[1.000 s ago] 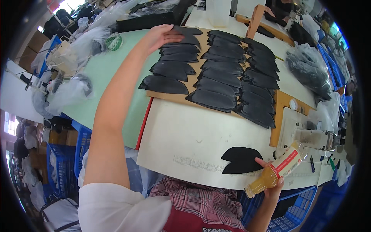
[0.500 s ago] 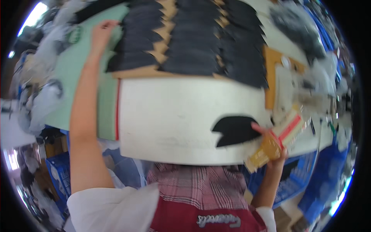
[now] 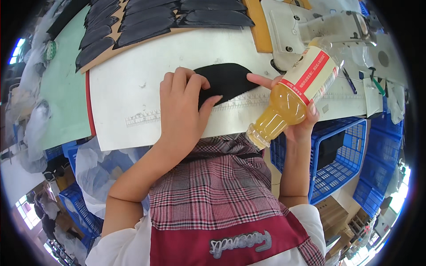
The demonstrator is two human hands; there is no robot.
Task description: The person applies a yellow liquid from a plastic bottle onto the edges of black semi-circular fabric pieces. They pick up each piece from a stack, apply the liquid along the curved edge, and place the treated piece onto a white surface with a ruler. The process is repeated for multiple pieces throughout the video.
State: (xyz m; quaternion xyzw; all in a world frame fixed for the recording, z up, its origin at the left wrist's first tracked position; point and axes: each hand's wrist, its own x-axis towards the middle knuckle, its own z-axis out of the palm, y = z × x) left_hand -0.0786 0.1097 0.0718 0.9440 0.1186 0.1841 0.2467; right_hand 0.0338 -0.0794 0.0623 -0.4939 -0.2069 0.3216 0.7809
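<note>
My left hand [image 3: 183,106] lies flat on the left part of a black curved fabric piece [image 3: 228,79] on the white board [image 3: 133,88]. My right hand [image 3: 298,116] grips a clear plastic bottle [image 3: 298,91] of yellow liquid with a red and white label, tilted with its neck toward me. That hand's forefinger touches the right end of the black piece. A printed ruler scale runs along the board below the piece.
Rows of more black pieces [image 3: 133,22] lie on a brown board at the top. A white sewing machine [image 3: 310,26] stands at the upper right. Blue plastic crates [image 3: 344,155] sit under the table's right side. A green mat [image 3: 62,84] lies left.
My left arm came back from the far stack of black pieces and now presses on the near piece. The bottle in my right hand has swung up over the board.
</note>
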